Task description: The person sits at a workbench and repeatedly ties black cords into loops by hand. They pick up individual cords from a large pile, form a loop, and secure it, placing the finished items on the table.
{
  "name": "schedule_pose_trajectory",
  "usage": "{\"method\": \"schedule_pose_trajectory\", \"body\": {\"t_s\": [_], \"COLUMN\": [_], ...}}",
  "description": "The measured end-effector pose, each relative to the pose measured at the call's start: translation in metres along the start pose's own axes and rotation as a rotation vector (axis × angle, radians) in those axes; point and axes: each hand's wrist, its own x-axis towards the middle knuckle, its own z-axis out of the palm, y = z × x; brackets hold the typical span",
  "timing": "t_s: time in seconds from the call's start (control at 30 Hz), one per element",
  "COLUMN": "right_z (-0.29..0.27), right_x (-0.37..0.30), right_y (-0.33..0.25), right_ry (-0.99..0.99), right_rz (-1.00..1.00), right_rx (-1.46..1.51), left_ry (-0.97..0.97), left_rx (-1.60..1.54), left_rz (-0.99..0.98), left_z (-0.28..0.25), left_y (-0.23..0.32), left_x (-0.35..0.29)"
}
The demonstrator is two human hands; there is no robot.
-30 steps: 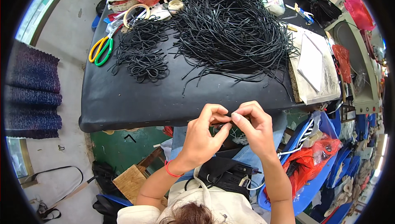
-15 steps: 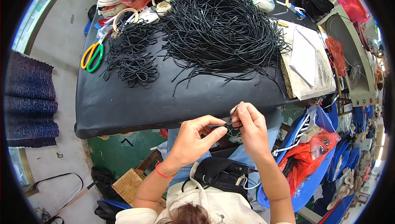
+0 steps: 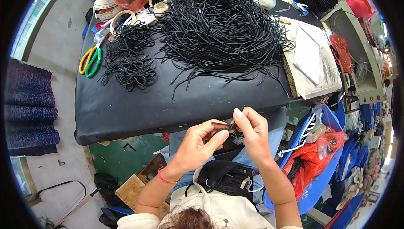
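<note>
A thin black cord (image 3: pixel 229 126) is stretched between my two hands, just off the near edge of the table. My left hand (image 3: pixel 200 141) pinches it between thumb and fingers, and a short cord end sticks out over the fingertips. My right hand (image 3: pixel 253 134) is closed on the same cord, thumb pressed against the forefinger. Where the fingertips meet, the cord crosses itself in a small loop or knot, partly hidden by them. Beyond the hands lies a big heap of loose black cords (image 3: pixel 223 35). Left of it sits a smaller pile of looped black cords (image 3: pixel 132 67).
Scissors with yellow and green handles (image 3: pixel 93 62) lie at the left of the black-covered table (image 3: pixel 139 117). A pale board (image 3: pixel 332 79) rests at its right end. A blue tub (image 3: pixel 309 203) with red plastic bags stands to my right.
The fingers of both hands have shifted around the cord, and a cord end now shows above my left fingers. My right thumb has moved slightly. The whole view has shifted a little.
</note>
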Motion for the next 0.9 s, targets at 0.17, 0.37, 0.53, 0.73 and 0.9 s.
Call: {"method": "schedule_pose_trajectory", "body": {"t_s": [0.17, 0.37, 0.53, 0.73, 0.9], "right_z": [0.002, -0.002, 0.004, 0.009, -0.003], "right_x": [0.007, 0.015, 0.019, 0.013, 0.012], "right_y": [0.001, 0.01, -0.017, -0.005, -0.014], "right_ry": [0.107, 0.07, 0.068, 0.126, -0.063], "right_rz": [0.101, 0.141, 0.231, 0.172, 0.003], "right_rx": [0.077, 0.151, 0.249, 0.204, 0.051], "left_ry": [0.065, 0.093, 0.268, 0.237, 0.018], "left_rx": [0.104, 0.211, 0.179, -0.197, -0.179], "left_rz": [0.103, 0.192, 0.376, 0.319, 0.094], "left_z": [0.008, 0.006, 0.012, 0.02, 0.002], "left_y": [-0.013, -0.016, -0.003, -0.011, 0.007], "left_x": [-0.004, -0.001, 0.016, 0.03, 0.023]}}
